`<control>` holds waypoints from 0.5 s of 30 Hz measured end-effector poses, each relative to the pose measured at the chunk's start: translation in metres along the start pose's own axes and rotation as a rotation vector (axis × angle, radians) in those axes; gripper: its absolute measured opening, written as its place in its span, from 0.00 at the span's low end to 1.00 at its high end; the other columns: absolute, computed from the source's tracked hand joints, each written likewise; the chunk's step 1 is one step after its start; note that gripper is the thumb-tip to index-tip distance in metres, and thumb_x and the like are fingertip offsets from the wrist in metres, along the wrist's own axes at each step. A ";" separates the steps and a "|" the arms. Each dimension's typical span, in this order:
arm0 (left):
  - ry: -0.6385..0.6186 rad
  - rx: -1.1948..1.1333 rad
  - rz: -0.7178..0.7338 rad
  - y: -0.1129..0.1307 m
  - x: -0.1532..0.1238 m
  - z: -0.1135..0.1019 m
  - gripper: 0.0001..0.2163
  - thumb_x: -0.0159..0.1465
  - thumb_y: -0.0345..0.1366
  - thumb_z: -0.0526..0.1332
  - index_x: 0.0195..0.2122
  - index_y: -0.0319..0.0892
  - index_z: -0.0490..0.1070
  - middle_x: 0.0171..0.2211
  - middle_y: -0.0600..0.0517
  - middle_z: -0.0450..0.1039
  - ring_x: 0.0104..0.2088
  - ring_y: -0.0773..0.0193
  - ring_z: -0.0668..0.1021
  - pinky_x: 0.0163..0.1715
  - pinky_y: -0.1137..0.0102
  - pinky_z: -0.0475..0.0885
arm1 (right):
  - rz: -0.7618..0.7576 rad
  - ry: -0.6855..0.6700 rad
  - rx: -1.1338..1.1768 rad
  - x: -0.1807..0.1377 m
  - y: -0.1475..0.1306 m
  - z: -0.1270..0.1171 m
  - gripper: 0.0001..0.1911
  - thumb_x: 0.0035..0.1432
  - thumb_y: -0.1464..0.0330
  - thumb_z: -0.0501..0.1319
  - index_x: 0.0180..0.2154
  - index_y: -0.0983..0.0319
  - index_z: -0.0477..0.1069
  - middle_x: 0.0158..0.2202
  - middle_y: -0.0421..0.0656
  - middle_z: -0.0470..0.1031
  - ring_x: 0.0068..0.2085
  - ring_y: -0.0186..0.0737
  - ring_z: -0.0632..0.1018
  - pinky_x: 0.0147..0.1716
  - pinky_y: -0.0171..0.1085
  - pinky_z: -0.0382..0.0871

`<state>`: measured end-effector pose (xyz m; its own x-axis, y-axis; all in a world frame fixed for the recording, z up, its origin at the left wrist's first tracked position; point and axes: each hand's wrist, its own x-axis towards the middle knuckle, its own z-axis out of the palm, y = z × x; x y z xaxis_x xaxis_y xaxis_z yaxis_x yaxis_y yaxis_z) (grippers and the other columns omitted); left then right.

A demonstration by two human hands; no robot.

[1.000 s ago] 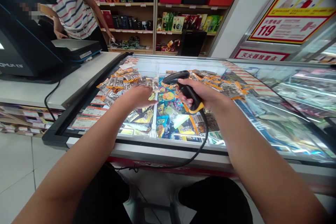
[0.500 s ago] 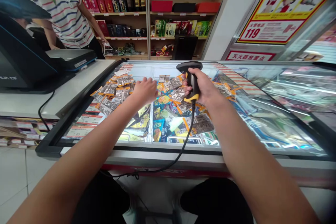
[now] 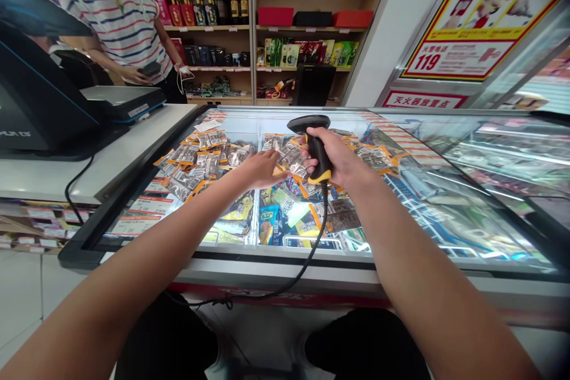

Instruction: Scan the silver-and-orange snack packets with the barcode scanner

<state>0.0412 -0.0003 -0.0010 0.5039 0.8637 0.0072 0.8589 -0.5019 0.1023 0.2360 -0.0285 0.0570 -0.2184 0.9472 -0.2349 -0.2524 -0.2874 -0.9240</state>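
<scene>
My right hand (image 3: 335,157) is wrapped round the grip of a black and yellow barcode scanner (image 3: 317,151), its head uppermost. The scanner's black cable (image 3: 321,222) hangs down over the near edge of the chest freezer. My left hand (image 3: 263,169) hovers low over or rests on small clear packets, with fingers stretched forward and thumb out to the right; whether it touches them I cannot tell. Packets with orange edges (image 3: 208,163) lie in a loose heap left of that hand. More of these packets (image 3: 378,157) lie to the right of the scanner, on the glass lid.
Under the glass of the chest freezer (image 3: 267,258) are colourful frozen packages (image 3: 269,222). To the left stands a counter (image 3: 48,178) with a black scale (image 3: 122,101). Behind it a person in a striped shirt (image 3: 118,24) holds a dark object. Shelves (image 3: 294,29) line the back.
My left hand has moved right and slightly nearer, its thumb now spread. The scanner has shifted a little left and down in view. The person behind now holds a dark object.
</scene>
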 end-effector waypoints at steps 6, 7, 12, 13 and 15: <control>-0.047 0.111 -0.039 0.040 -0.040 0.003 0.50 0.66 0.69 0.39 0.76 0.31 0.44 0.77 0.35 0.42 0.74 0.35 0.55 0.68 0.45 0.58 | 0.102 -0.087 -0.126 -0.003 0.005 0.002 0.13 0.66 0.59 0.61 0.34 0.60 0.68 0.24 0.41 0.69 0.17 0.29 0.63 0.12 0.29 0.59; -0.053 0.115 -0.037 0.045 -0.044 0.003 0.51 0.66 0.70 0.39 0.76 0.29 0.44 0.76 0.33 0.42 0.74 0.35 0.55 0.68 0.46 0.58 | 0.110 -0.097 -0.143 -0.004 0.005 0.004 0.13 0.66 0.58 0.61 0.34 0.60 0.68 0.24 0.41 0.70 0.17 0.29 0.63 0.12 0.29 0.59; -0.098 0.161 -0.060 0.052 -0.047 0.001 0.50 0.66 0.69 0.40 0.76 0.29 0.46 0.76 0.32 0.44 0.72 0.35 0.58 0.67 0.48 0.60 | 0.127 -0.157 -0.169 -0.007 0.005 0.008 0.14 0.67 0.57 0.62 0.33 0.59 0.69 0.23 0.41 0.70 0.17 0.30 0.63 0.12 0.30 0.60; -0.091 0.171 -0.059 0.051 -0.047 0.001 0.50 0.66 0.69 0.40 0.76 0.30 0.46 0.76 0.32 0.44 0.72 0.36 0.58 0.67 0.47 0.60 | 0.130 -0.157 -0.166 -0.007 0.005 0.009 0.14 0.67 0.57 0.62 0.33 0.59 0.69 0.23 0.41 0.70 0.17 0.30 0.63 0.12 0.30 0.59; -0.081 0.179 -0.059 0.050 -0.046 0.002 0.50 0.66 0.69 0.40 0.76 0.31 0.46 0.76 0.33 0.45 0.73 0.37 0.57 0.67 0.48 0.60 | 0.137 -0.155 -0.157 -0.007 0.005 0.009 0.15 0.68 0.57 0.61 0.32 0.59 0.68 0.22 0.41 0.69 0.17 0.30 0.63 0.11 0.29 0.59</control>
<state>0.0614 -0.0655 0.0021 0.4518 0.8891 -0.0739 0.8861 -0.4568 -0.0780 0.2280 -0.0373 0.0571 -0.3853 0.8643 -0.3232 -0.0634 -0.3742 -0.9252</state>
